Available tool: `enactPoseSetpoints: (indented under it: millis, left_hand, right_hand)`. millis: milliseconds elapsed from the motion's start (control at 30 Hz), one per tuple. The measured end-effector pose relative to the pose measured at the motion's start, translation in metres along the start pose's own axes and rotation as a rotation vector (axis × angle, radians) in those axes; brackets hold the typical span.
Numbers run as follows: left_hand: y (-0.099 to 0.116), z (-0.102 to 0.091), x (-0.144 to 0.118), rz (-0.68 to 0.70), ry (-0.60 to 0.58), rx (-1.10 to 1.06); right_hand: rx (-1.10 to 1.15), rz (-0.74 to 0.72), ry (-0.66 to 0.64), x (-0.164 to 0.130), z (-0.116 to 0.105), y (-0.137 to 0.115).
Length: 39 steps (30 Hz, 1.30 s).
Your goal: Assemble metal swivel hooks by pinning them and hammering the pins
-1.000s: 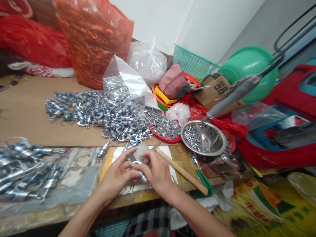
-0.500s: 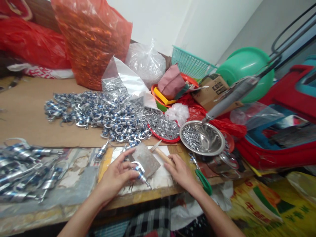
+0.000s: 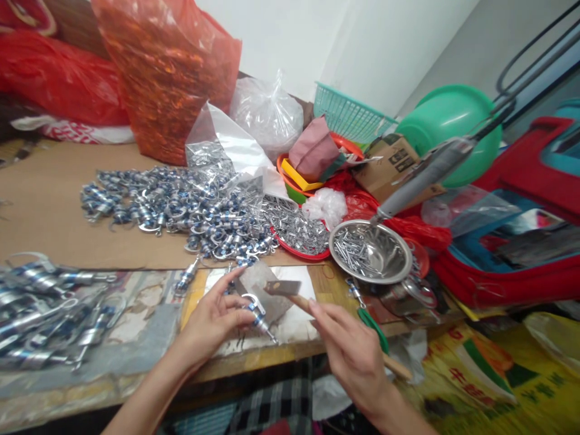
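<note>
Head view: left hand (image 3: pixel 212 320) pinched a small silver-and-blue metal swivel clasp (image 3: pixel 256 311) between thumb and fingertips, holding it against a grey stone block (image 3: pixel 267 290) on the near edge of the desk (image 3: pixel 54 229). Right hand (image 3: pixel 353 353) was closed around the wooden handle of a small hammer (image 3: pixel 290 290), its flat metal head poised just above the block and near the clasp, not touching it as far as the blur allowed.

As for progress, the clasp in hand looked set in place but not yet struck. A heap of silver-and-blue clasps (image 3: pixel 45 320) lay at the left, and a wider spread of similar clasps (image 3: pixel 181 211) covered the brown cardboard behind; which heap was worked and which waiting could not be told. A red tray of small silver parts (image 3: pixel 296 232) and a steel bowl of pins (image 3: pixel 369 251) sat beyond the block, both holding plenty, so much work seemed left.
</note>
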<state>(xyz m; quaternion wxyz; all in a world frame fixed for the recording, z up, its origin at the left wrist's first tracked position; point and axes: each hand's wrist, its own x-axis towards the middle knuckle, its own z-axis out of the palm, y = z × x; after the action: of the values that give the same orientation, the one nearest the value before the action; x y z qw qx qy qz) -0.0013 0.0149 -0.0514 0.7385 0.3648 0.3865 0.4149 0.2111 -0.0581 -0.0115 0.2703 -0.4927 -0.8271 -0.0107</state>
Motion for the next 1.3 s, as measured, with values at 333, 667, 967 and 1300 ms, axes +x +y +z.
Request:
enactPoseSetpoints:
  millis: [333,667,967,1300]
  left_hand:
    - [0.006,0.001,-0.004,0.05,0.05,0.354]
    - [0.003,0.0,-0.006,0.529,0.102,0.863]
    - [0.006,-0.001,-0.011,0.404,0.06,0.814]
    - [0.01,0.008,-0.01,0.478,0.045,0.839]
  right_hand:
    - [0.247,0.442,-0.093,0.011,0.036,0.05]
    - [-0.164,0.474,-0.106,0.109,0.065,0.118]
    - [-0.231,0.503,-0.11,0.123,0.076,0.139]
    - [0.013,0.446,0.065,0.109,0.058,0.129]
